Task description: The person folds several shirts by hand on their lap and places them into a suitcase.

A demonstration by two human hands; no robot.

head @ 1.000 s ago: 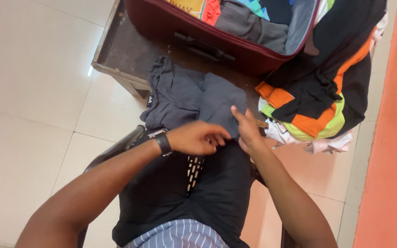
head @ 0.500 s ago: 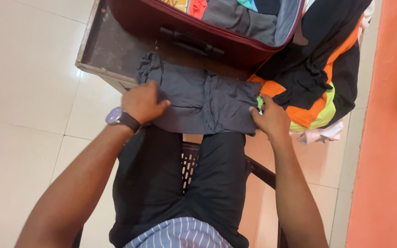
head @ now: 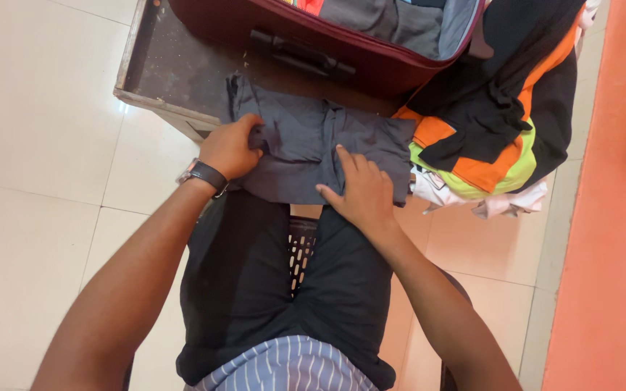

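A dark grey folded garment point(head: 306, 141) lies across my knees and the edge of a low dark table point(head: 172, 69). My left hand point(head: 232, 148), with a watch on the wrist, grips the garment's left edge with curled fingers. My right hand point(head: 360, 192) lies flat on the garment's lower middle, fingers spread and pressing down. I sit in black trousers on a perforated chair.
An open maroon suitcase point(head: 342, 54) with folded clothes stands on the table behind the garment. A pile of black, orange, lime and white clothes point(head: 498, 123) lies to the right. Pale floor tiles are at left, an orange surface point(head: 617, 217) at right.
My right hand has moved left from the garment's right edge to its middle and flattened there. My left hand has closed on the left edge.
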